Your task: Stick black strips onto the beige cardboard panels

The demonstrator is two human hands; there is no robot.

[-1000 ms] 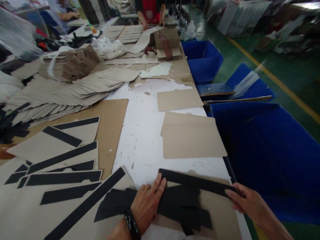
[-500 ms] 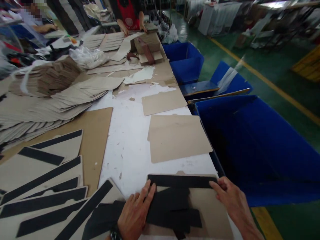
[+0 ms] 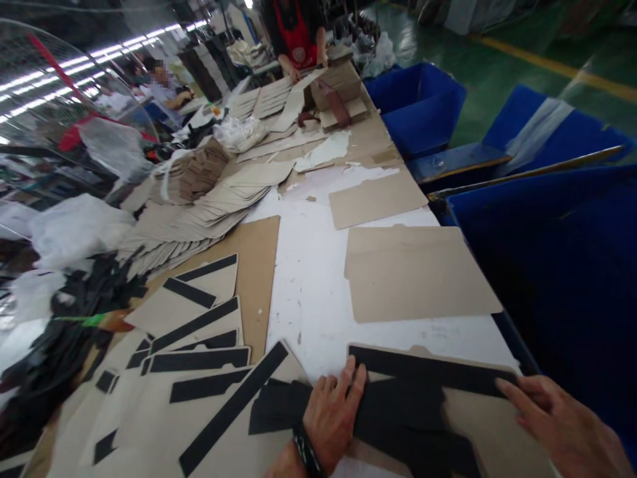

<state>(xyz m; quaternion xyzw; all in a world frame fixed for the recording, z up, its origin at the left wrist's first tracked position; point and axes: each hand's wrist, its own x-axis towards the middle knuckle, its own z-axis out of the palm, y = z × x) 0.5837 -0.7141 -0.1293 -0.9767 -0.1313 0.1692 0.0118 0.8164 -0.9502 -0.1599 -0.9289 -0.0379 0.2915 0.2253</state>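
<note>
A tan card panel point(image 3: 497, 431) lies at the near table edge with a long black strip point(image 3: 428, 368) along its top and loose black pieces point(image 3: 403, 418) piled on its middle. My left hand point(image 3: 333, 415) lies flat, fingers stretched out, on the left end of the black pieces, a dark band on its wrist. My right hand point(image 3: 562, 425) rests with fingers extended at the right end of the black strip, its fingertips touching it.
Several tan panels with black strips point(image 3: 199, 352) fan out to the left. Two plain tan panels point(image 3: 418, 272) lie on the white table point(image 3: 308, 285) beyond. Blue bins point(image 3: 562, 265) line the right edge. Card stacks point(image 3: 199, 199) and another person in red point(image 3: 298, 33) are farther up.
My view has swung left and up, showing more of the left clutter. Both hands stay on the panel; my right hand has slid a little right along the black strip.
</note>
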